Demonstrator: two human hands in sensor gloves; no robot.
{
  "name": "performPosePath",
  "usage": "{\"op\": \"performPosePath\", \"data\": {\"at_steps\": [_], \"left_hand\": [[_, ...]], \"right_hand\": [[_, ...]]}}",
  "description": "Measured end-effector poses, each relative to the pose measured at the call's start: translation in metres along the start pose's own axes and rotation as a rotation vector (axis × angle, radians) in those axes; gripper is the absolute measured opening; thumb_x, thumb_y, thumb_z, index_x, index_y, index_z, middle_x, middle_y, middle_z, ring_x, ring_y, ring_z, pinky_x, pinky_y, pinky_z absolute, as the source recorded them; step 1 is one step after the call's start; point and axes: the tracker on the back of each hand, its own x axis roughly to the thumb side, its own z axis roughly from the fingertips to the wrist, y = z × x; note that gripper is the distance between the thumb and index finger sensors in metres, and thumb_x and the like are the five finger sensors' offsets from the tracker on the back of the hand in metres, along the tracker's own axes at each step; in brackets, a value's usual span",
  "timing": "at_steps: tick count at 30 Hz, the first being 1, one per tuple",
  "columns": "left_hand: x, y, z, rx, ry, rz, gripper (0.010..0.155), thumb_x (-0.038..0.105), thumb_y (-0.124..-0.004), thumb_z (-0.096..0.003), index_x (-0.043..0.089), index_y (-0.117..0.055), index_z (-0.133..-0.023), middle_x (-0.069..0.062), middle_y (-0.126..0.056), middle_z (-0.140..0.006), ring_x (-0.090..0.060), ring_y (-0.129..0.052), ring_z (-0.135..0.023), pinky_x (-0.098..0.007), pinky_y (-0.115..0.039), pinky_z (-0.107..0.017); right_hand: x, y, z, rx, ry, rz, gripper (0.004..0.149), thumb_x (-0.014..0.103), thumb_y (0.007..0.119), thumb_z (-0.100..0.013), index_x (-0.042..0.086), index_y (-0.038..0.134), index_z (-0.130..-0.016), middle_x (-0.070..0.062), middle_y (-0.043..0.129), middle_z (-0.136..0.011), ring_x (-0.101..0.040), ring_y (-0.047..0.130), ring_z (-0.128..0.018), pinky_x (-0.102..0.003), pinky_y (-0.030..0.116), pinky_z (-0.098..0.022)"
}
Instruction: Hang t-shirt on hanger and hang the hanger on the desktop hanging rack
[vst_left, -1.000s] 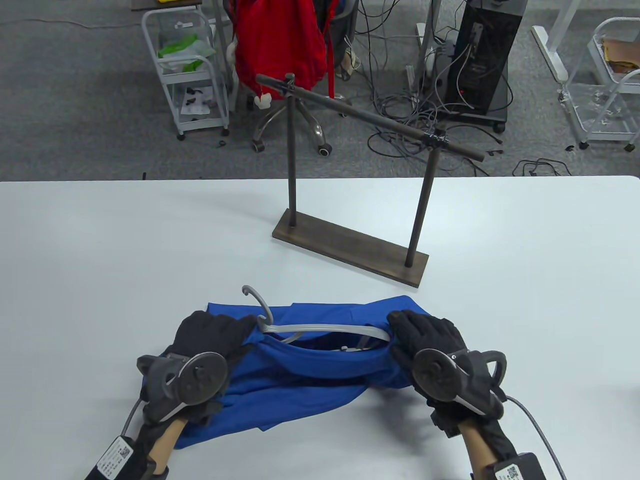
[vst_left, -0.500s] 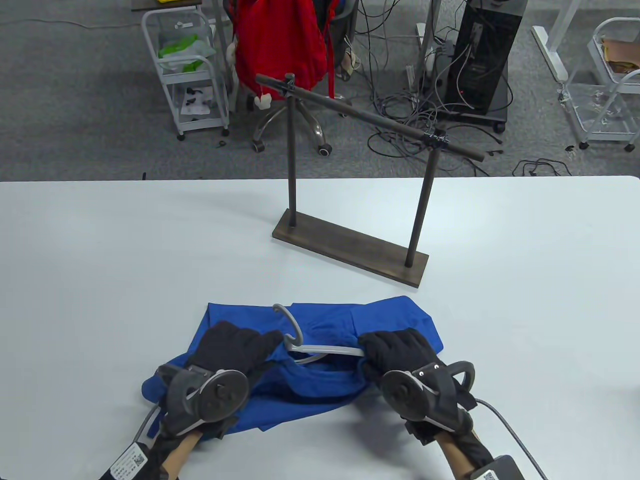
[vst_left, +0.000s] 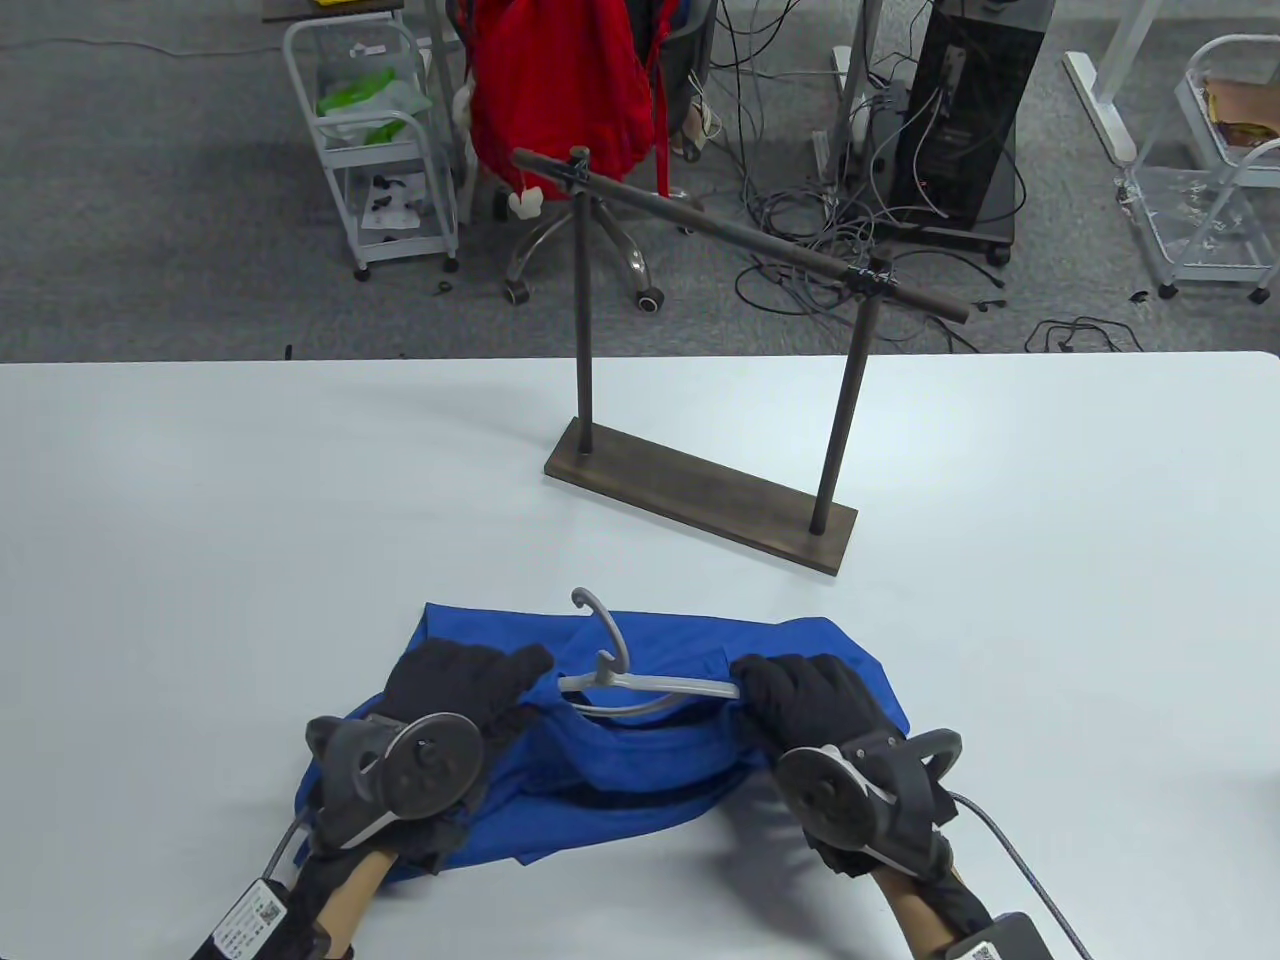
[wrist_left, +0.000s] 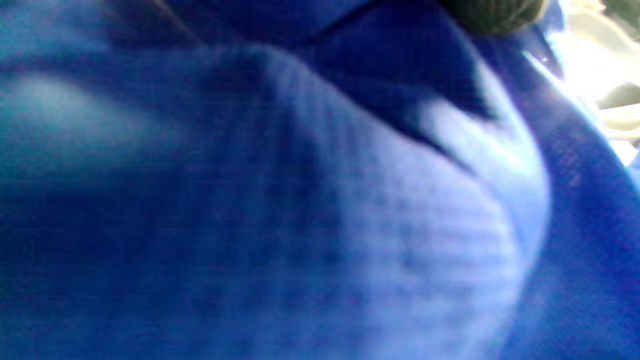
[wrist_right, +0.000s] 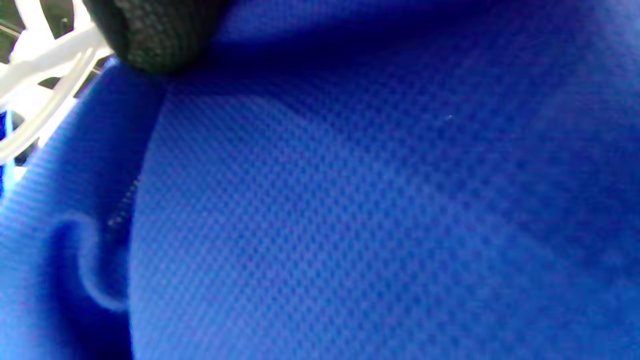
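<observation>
A blue t-shirt (vst_left: 640, 765) lies bunched at the table's near edge. A grey plastic hanger (vst_left: 655, 687) sits in its neck opening, with the hook (vst_left: 606, 628) sticking out toward the rack. My left hand (vst_left: 470, 685) grips the shirt fabric over the hanger's left end. My right hand (vst_left: 790, 690) grips the fabric at the hanger's right arm. Blue cloth (wrist_left: 300, 200) fills the left wrist view, with a fingertip (wrist_left: 492, 12) at the top. The right wrist view shows blue weave (wrist_right: 350, 200), a fingertip (wrist_right: 150, 35) and the pale hanger (wrist_right: 45, 55).
The dark desktop rack stands beyond the shirt, its base (vst_left: 700, 495) angled across the table's middle and its rod (vst_left: 740, 240) high between two posts. Beyond the far table edge are white carts (vst_left: 385, 140), a chair with a red garment (vst_left: 560, 90) and floor cables.
Both hands drew closer together and pulled the shirt's sides inward. The hanger and its hook shifted right, and the shirt bunched narrower around the hanger.
</observation>
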Motion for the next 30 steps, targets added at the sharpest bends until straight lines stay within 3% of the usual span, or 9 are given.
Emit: {"op": "performPosePath", "data": {"at_steps": [7,9,18,22,25,30], "left_hand": [[-0.034,0.000,-0.010,-0.101,0.106,-0.094,0.050,0.060,-0.065,-0.0401,0.057,-0.071,-0.090,0.021,-0.082,-0.096,-0.010,-0.086,-0.090,-0.051,-0.065,-0.082],[-0.041,-0.002,-0.011,-0.101,0.126,-0.022,0.050,0.061,-0.065,-0.0391,0.057,-0.072,-0.089,0.020,-0.082,-0.097,-0.010,-0.086,-0.091,-0.052,-0.064,-0.083],[-0.031,-0.006,-0.010,-0.135,0.100,-0.013,0.051,0.059,-0.065,-0.0414,0.055,-0.069,-0.092,0.018,-0.078,-0.103,-0.012,-0.082,-0.096,-0.053,-0.061,-0.084],[-0.032,-0.003,-0.009,-0.109,0.104,0.004,0.057,0.060,-0.065,-0.0418,0.056,-0.063,-0.099,0.017,-0.075,-0.107,-0.013,-0.080,-0.099,-0.054,-0.060,-0.084],[-0.029,0.006,-0.005,-0.035,0.098,0.013,0.064,0.061,-0.065,-0.0416,0.054,-0.054,-0.105,0.016,-0.069,-0.112,-0.014,-0.075,-0.104,-0.054,-0.059,-0.085],[-0.013,0.016,0.003,0.032,0.041,0.020,0.067,0.062,-0.064,-0.0417,0.054,-0.050,-0.107,0.016,-0.064,-0.116,-0.014,-0.071,-0.108,-0.054,-0.057,-0.086]], "right_hand": [[-0.013,-0.004,-0.002,-0.033,0.036,-0.011,0.047,0.044,0.074,-0.044,0.029,0.073,-0.088,0.006,0.089,-0.078,-0.015,0.096,-0.064,-0.049,0.084,-0.066],[-0.013,-0.005,-0.002,-0.033,0.037,-0.017,0.047,0.044,0.074,-0.044,0.030,0.073,-0.089,0.006,0.089,-0.078,-0.015,0.096,-0.063,-0.049,0.084,-0.066],[-0.017,-0.002,-0.002,-0.026,0.040,-0.011,0.047,0.044,0.074,-0.043,0.030,0.075,-0.088,0.006,0.090,-0.077,-0.015,0.097,-0.063,-0.048,0.084,-0.065],[-0.017,-0.003,-0.002,-0.027,0.044,-0.011,0.047,0.044,0.074,-0.043,0.031,0.075,-0.088,0.006,0.091,-0.077,-0.015,0.097,-0.062,-0.048,0.084,-0.065],[-0.019,-0.003,-0.003,-0.031,0.054,-0.002,0.047,0.044,0.074,-0.043,0.030,0.075,-0.088,0.006,0.091,-0.076,-0.015,0.098,-0.062,-0.048,0.084,-0.065],[-0.028,0.002,-0.006,-0.016,0.098,0.008,0.047,0.043,0.075,-0.043,0.030,0.076,-0.088,0.005,0.092,-0.075,-0.016,0.098,-0.061,-0.049,0.085,-0.063]]}}
